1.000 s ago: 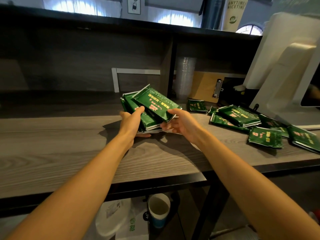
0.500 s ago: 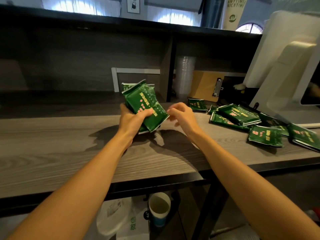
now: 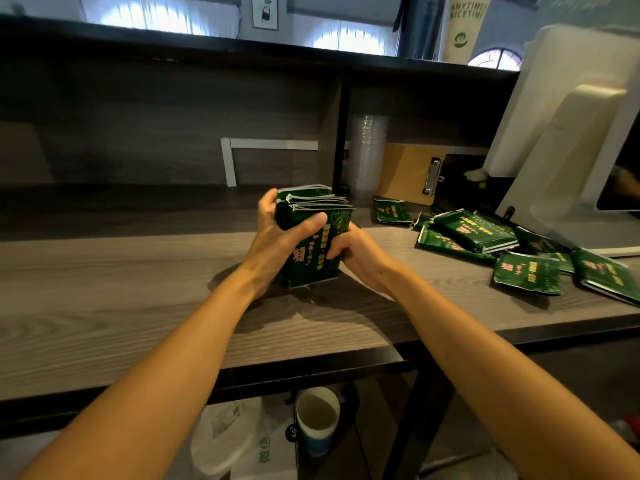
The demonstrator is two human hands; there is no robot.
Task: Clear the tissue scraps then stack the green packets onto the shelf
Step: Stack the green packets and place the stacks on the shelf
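While no tissue scraps show on the counter (image 3: 104, 282), the left hand (image 3: 277, 244) and right hand (image 3: 356, 254) both grip a bundle of green packets (image 3: 308, 233) standing on edge at center, with loose packets (image 3: 485, 237) at three o'clock unstacked.

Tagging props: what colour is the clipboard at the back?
Tan brown board with a silver metal clip, seen in the head view: clipboard.

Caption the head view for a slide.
Both hands square a bundle of green packets upright on the wooden counter.
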